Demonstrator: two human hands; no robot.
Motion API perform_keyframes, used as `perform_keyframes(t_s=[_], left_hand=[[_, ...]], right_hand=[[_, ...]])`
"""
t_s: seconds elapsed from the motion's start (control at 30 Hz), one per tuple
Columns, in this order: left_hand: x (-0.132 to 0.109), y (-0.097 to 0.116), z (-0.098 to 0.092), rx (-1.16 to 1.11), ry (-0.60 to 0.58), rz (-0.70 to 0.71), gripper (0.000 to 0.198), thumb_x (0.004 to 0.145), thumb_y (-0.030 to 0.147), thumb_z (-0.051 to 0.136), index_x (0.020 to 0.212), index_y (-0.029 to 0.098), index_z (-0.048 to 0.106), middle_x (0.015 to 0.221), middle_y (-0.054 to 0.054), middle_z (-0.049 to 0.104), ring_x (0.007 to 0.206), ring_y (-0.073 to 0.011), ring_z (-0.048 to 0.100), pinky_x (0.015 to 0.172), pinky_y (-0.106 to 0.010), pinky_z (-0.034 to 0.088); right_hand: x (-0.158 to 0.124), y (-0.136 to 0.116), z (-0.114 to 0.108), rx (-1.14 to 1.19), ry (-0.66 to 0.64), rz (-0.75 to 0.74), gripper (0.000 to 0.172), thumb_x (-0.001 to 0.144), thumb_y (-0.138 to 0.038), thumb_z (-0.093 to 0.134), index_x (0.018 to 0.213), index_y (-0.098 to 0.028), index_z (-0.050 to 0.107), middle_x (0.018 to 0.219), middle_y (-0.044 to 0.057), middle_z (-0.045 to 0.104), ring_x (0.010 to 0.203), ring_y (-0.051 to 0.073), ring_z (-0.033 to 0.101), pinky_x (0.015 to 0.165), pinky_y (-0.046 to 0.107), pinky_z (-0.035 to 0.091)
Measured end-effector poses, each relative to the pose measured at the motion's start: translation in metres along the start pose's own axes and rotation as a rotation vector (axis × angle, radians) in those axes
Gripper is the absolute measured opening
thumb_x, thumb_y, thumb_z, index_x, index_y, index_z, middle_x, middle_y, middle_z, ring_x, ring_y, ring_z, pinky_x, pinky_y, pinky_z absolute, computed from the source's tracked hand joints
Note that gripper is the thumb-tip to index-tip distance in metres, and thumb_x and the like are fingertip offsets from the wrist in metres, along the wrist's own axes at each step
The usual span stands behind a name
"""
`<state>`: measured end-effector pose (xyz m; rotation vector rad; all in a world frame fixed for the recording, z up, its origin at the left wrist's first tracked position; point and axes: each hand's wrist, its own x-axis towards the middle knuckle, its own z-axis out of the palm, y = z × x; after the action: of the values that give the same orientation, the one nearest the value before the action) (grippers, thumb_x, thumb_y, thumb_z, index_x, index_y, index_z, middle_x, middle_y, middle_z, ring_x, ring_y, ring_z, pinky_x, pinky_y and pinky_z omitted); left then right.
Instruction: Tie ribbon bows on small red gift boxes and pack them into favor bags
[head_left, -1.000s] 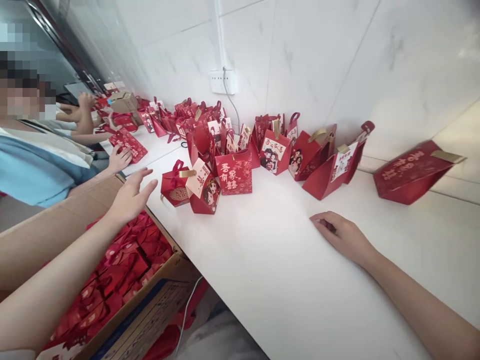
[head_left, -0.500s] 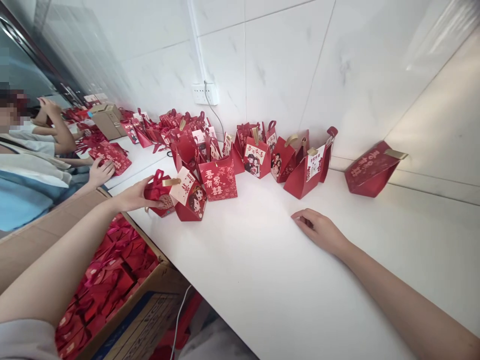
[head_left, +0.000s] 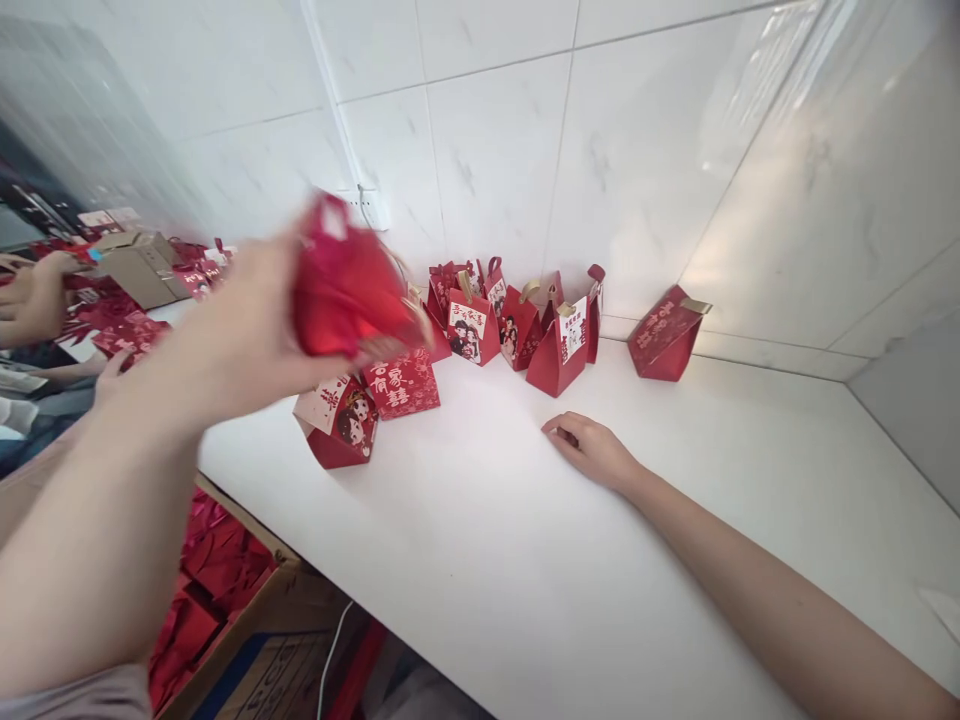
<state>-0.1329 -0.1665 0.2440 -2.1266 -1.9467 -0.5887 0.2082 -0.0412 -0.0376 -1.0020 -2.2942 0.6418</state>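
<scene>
My left hand (head_left: 247, 330) is raised above the white counter (head_left: 525, 560) and grips a small red gift box (head_left: 346, 290) with a ribbon; both are blurred by motion. My right hand (head_left: 592, 450) rests on the counter with its fingers curled under, and whether anything lies beneath them is hidden. Just below the lifted box stand a red gift bag with a cartoon couple (head_left: 337, 425) and a red bag with gold characters (head_left: 403, 385). A row of several more red bags (head_left: 517, 330) lines the tiled wall.
One red bag (head_left: 666, 335) lies tipped near the wall at the right. A cardboard box of red packages (head_left: 217, 580) sits below the counter's left edge. Another person's hands (head_left: 34, 300) work at the far left beside a brown carton (head_left: 139, 265). A wall socket (head_left: 373, 208) is behind.
My left hand reached the small red ribboned box, took hold of it and lifted it off the counter up and to the right. My right hand stayed put. The view swung right.
</scene>
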Motion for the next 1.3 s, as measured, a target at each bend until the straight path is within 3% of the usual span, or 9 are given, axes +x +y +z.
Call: perform_keyframes(t_s=[0.13, 0.27, 0.4, 0.5, 0.67, 0.9, 1.03, 1.13, 1.3], left_hand=[[0.018, 0.061, 0.069, -0.12, -0.566, 0.215, 0.117, 0.062, 0.057, 0.077, 0.155, 0.025, 0.013, 0.156, -0.011, 0.034, 0.134, -0.0339, 0.045, 0.106, -0.038, 0.041], [0.026, 0.085, 0.122, -0.151, -0.677, 0.115, 0.122, 0.058, 0.07, 0.072, 0.154, 0.02, 0.017, 0.139, -0.018, 0.054, 0.12, -0.0369, 0.058, 0.087, -0.036, 0.048], [0.034, 0.078, 0.126, -0.334, -0.861, -0.026, 0.1, 0.072, 0.074, 0.057, 0.15, 0.018, 0.03, 0.089, -0.009, 0.074, 0.088, -0.0294, 0.069, 0.074, -0.032, 0.047], [0.033, 0.067, 0.129, -0.462, -0.668, -0.108, 0.072, 0.085, 0.072, 0.041, 0.136, 0.022, 0.05, 0.076, -0.005, 0.07, 0.08, -0.0251, 0.066, 0.073, -0.032, 0.046], [0.014, 0.051, 0.174, -0.699, -0.312, -0.047, 0.048, 0.089, 0.062, 0.046, 0.104, 0.019, 0.061, 0.101, -0.007, 0.064, 0.088, -0.0199, 0.059, 0.079, -0.031, 0.046], [-0.001, 0.04, 0.185, -0.829, -0.489, 0.325, 0.066, 0.072, 0.048, 0.077, 0.127, 0.025, 0.051, 0.131, -0.009, 0.053, 0.124, -0.0251, 0.05, 0.11, -0.042, 0.036], [-0.003, 0.041, 0.184, -0.822, -0.453, 0.321, 0.046, 0.082, 0.034, 0.07, 0.125, 0.024, 0.054, 0.127, -0.009, 0.057, 0.117, -0.0223, 0.056, 0.105, -0.042, 0.043], [-0.005, 0.042, 0.188, -0.883, -0.423, 0.341, 0.034, 0.089, 0.023, 0.057, 0.123, 0.022, 0.055, 0.123, -0.01, 0.059, 0.114, -0.0215, 0.058, 0.103, -0.041, 0.045], [-0.009, 0.049, 0.189, -0.959, -0.428, 0.461, 0.033, 0.088, 0.021, 0.054, 0.121, 0.023, 0.057, 0.124, -0.012, 0.058, 0.115, -0.0243, 0.055, 0.101, -0.041, 0.045]], right_hand=[[0.0, -0.001, -0.001, 0.025, 0.011, -0.015, 0.018, 0.092, -0.026, 0.048, 0.096, -0.023, 0.065, 0.082, 0.003, 0.061, 0.071, 0.017, 0.057, 0.068, 0.031, 0.044], [0.001, -0.001, -0.003, 0.069, 0.035, -0.015, 0.011, 0.087, -0.024, 0.053, 0.083, -0.022, 0.062, 0.079, 0.002, 0.06, 0.07, 0.017, 0.055, 0.066, 0.03, 0.043], [0.004, 0.001, -0.005, 0.167, 0.105, 0.029, 0.016, 0.091, -0.025, 0.047, 0.092, -0.023, 0.064, 0.092, 0.005, 0.065, 0.081, 0.019, 0.059, 0.076, 0.033, 0.046], [0.005, 0.0, -0.008, 0.265, 0.203, 0.1, 0.021, 0.094, -0.031, 0.045, 0.1, -0.022, 0.062, 0.098, 0.006, 0.066, 0.08, 0.019, 0.06, 0.077, 0.034, 0.047], [0.001, -0.015, -0.014, 0.435, 0.295, 0.147, 0.033, 0.099, -0.046, 0.034, 0.105, -0.021, 0.057, 0.103, 0.007, 0.065, 0.081, 0.017, 0.064, 0.073, 0.032, 0.051], [-0.008, -0.045, -0.019, 0.781, 0.163, 0.063, 0.038, 0.098, -0.05, 0.042, 0.127, -0.027, 0.051, 0.143, 0.008, 0.05, 0.128, 0.02, 0.051, 0.105, 0.039, 0.042], [-0.008, -0.05, -0.024, 0.903, 0.202, 0.089, 0.04, 0.099, -0.05, 0.041, 0.13, -0.026, 0.045, 0.112, 0.007, 0.068, 0.096, 0.018, 0.065, 0.095, 0.04, 0.047], [-0.007, -0.049, -0.032, 0.866, 0.341, 0.11, 0.032, 0.098, -0.048, 0.044, 0.119, -0.024, 0.05, 0.074, -0.001, 0.062, 0.064, 0.015, 0.056, 0.074, 0.034, 0.05], [-0.007, -0.052, -0.047, 0.761, 0.26, 0.047, 0.024, 0.094, -0.043, 0.055, 0.108, -0.024, 0.058, 0.096, 0.003, 0.059, 0.083, 0.016, 0.056, 0.08, 0.032, 0.049]])
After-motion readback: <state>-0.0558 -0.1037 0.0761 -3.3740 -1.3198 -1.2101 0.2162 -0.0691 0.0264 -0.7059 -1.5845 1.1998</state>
